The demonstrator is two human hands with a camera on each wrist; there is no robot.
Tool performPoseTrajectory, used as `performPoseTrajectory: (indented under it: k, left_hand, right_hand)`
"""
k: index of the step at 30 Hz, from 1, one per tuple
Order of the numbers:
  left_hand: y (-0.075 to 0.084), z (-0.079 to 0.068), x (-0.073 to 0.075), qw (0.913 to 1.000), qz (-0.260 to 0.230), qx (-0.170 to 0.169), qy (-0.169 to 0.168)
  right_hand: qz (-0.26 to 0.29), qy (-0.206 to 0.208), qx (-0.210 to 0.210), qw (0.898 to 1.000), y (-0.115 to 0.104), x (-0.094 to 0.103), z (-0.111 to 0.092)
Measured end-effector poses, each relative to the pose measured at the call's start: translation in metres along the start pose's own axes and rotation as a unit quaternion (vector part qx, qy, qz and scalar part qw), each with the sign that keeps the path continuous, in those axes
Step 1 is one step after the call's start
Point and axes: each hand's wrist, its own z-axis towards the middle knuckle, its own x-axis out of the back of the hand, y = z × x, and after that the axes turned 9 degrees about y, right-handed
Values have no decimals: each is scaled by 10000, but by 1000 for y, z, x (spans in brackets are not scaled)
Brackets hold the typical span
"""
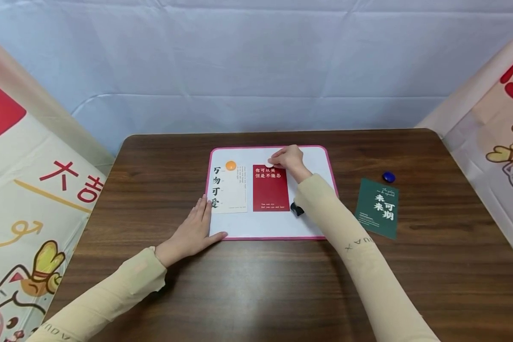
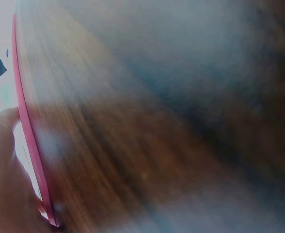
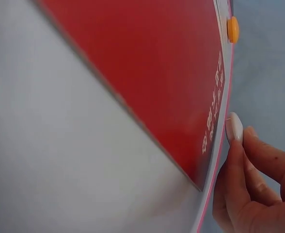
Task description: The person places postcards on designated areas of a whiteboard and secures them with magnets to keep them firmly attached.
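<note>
A whiteboard [image 1: 273,227] with a pink rim lies on the table. On it are a white card [image 1: 232,192] under an orange round magnet [image 1: 231,165] and, to the right, a red card [image 1: 270,190]. My right hand [image 1: 288,159] pinches a white round magnet [image 3: 234,127] between thumb and finger at the top edge of the red card. With fingers straight, my left hand [image 1: 195,229] rests on the board's lower left edge, thumb along the bottom rim. In the left wrist view, part of that hand lies against the pink rim [image 2: 28,131].
Right of the board lie a green card [image 1: 377,208] and a blue round magnet [image 1: 388,177]. A black object [image 1: 297,209] sits on the board beside the red card, partly hidden by the right sleeve. A pale cloth [image 1: 261,71] hangs behind the table [image 1: 166,156].
</note>
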Motion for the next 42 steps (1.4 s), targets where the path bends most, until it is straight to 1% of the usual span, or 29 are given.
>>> performPoseTrajectory:
  k: [6, 11, 15, 18, 26, 28, 31, 35, 38, 42]
  left_hand:
    - [1, 0, 1, 10000, -33, 43, -15]
    - [1, -1, 1, 10000, -14, 33, -3]
    - [0, -2, 2, 10000, 8, 20, 5]
    - [0, -2, 2, 10000, 6, 12, 29]
    - [1, -2, 2, 10000, 6, 10, 25]
    - [1, -2, 2, 10000, 19, 14, 23]
    - [2, -2, 3, 10000, 36, 14, 24]
    - [2, -2, 4, 10000, 29, 4, 22]
    - [3, -2, 4, 10000, 32, -7, 27]
    - [3, -3, 5, 10000, 41, -19, 20]
  right_hand:
    - [-84, -33, 143, 9999, 1, -3, -1]
    - [-99, 6, 181, 9998, 3, -5, -1]
    - [-284, 60, 244, 9993, 3, -6, -2]
    - [-447, 81, 373, 9983, 2, -5, -3]
    - [-926, -92, 528, 9943, 0, 1, -6]
    - [-1132, -146, 592, 9917, -1, 3, -7]
    - [-1506, -242, 798, 9851, -3, 7, -9]
    - [-1954, -366, 1178, 9729, -4, 14, -14]
    - [-2180, -463, 1438, 9642, -5, 19, -20]
    - [-2472, -546, 1672, 9529, -6, 25, -28]
